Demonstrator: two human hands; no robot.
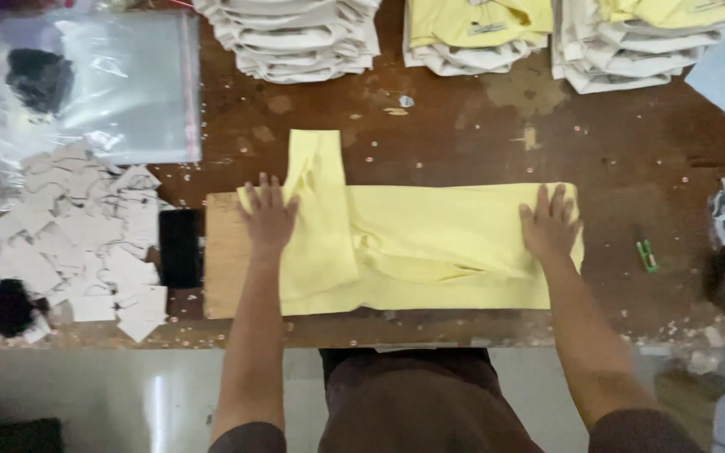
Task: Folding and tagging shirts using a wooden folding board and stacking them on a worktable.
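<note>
Both hands lie flat and open, gripping nothing, the left hand (268,216) and right hand (550,225) pressing the ends of a pale yellow garment (430,247) half-folded over a cardboard board (226,256) near the tabletop's (463,134) front edge, so the fold seems underway and likely needs the upturned sleeve (314,164) tucked next.

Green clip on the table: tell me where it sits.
In the head view, the green clip lies on the brown table, just right of the right hand and the yellow garment.

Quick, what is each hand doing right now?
Left hand: open, flat on the yellow garment.
Right hand: open, flat on its other end.
</note>
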